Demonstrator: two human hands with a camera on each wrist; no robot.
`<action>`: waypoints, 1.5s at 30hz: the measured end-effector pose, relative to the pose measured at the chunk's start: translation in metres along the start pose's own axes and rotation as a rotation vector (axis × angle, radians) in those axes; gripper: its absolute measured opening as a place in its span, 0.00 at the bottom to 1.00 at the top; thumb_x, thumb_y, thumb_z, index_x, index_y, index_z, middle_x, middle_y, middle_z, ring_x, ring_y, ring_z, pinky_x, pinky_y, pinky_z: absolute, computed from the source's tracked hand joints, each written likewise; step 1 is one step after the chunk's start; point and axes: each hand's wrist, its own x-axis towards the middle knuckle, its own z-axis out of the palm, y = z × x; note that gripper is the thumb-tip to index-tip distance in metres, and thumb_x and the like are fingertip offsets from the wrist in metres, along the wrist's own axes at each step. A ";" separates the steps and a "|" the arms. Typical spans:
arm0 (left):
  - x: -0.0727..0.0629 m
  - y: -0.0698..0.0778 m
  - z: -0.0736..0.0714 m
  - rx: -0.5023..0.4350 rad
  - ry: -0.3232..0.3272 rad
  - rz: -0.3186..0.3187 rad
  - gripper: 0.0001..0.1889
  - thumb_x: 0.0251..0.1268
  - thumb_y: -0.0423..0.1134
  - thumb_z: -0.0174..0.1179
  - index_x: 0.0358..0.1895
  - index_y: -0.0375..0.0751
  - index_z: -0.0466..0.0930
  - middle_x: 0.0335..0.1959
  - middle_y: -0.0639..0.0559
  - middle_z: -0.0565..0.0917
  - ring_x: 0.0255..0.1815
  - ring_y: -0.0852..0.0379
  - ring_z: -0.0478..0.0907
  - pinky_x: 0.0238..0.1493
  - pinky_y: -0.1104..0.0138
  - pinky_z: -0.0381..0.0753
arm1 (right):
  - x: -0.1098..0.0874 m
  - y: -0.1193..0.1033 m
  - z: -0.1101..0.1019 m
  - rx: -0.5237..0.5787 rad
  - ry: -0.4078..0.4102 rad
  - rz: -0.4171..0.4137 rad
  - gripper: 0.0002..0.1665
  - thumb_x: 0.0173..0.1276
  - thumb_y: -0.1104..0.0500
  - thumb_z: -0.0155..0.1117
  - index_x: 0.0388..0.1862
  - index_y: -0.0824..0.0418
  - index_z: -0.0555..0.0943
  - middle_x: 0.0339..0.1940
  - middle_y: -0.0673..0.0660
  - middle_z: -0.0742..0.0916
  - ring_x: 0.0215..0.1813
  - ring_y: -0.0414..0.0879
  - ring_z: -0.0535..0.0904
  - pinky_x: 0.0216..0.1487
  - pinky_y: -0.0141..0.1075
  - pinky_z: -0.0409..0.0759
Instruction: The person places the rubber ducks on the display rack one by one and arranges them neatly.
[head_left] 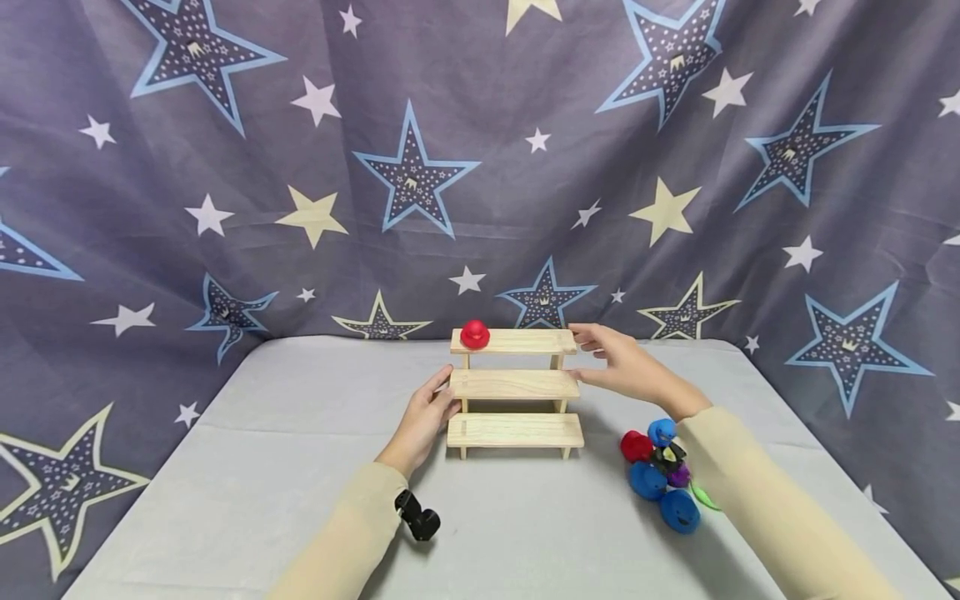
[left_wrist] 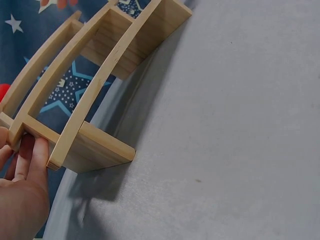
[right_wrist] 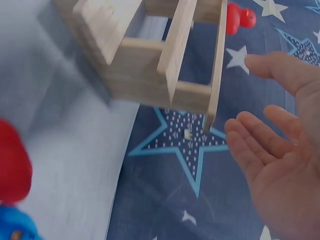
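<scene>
A three-tier wooden display stand [head_left: 514, 384] sits on the table. My left hand [head_left: 423, 421] holds its left side at the middle tier; in the left wrist view, the fingers [left_wrist: 37, 160] reach just under that plank's end. Beside the right end, my right hand [head_left: 622, 362] is spread, with thumb and fingers apart. The right wrist view shows a gap between that hand [right_wrist: 280, 160] and the stand [right_wrist: 135, 65]. A small red toy [head_left: 475, 335], rounded like a rubber duck, rests on the top tier's left end.
Small toys cluster at the right near my forearm: a red one [head_left: 636, 446], several blue ones [head_left: 679, 511], a purple one [head_left: 678, 476] and something green [head_left: 705, 497]. A black device [head_left: 417, 517] is by my left wrist. Behind the table [head_left: 300, 467] hangs a starry cloth [head_left: 480, 233].
</scene>
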 end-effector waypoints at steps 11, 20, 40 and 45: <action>0.000 0.001 0.000 0.009 0.009 -0.011 0.28 0.81 0.31 0.41 0.79 0.36 0.52 0.78 0.39 0.55 0.72 0.41 0.63 0.73 0.56 0.68 | -0.032 0.020 -0.020 -0.047 -0.040 0.063 0.40 0.65 0.59 0.71 0.73 0.69 0.67 0.61 0.70 0.80 0.60 0.65 0.78 0.60 0.61 0.79; 0.001 0.001 0.000 0.002 0.001 -0.008 0.28 0.81 0.31 0.41 0.80 0.36 0.52 0.78 0.39 0.55 0.73 0.41 0.62 0.73 0.56 0.67 | -0.056 0.039 -0.023 -0.070 -0.058 0.076 0.40 0.65 0.58 0.73 0.71 0.71 0.68 0.59 0.71 0.81 0.57 0.65 0.79 0.59 0.60 0.80; 0.000 0.001 0.002 -0.009 0.004 -0.008 0.28 0.80 0.30 0.41 0.79 0.35 0.51 0.78 0.37 0.55 0.73 0.39 0.62 0.73 0.58 0.68 | -0.098 0.081 -0.011 -0.133 -0.155 0.194 0.39 0.60 0.55 0.75 0.64 0.75 0.72 0.54 0.74 0.82 0.55 0.68 0.79 0.56 0.63 0.80; 0.000 0.000 0.001 -0.009 0.009 -0.012 0.28 0.80 0.30 0.41 0.79 0.35 0.52 0.78 0.37 0.56 0.72 0.39 0.63 0.73 0.57 0.68 | -0.103 0.086 -0.007 -0.165 -0.192 0.249 0.37 0.58 0.55 0.76 0.60 0.74 0.75 0.49 0.72 0.85 0.53 0.68 0.80 0.57 0.64 0.78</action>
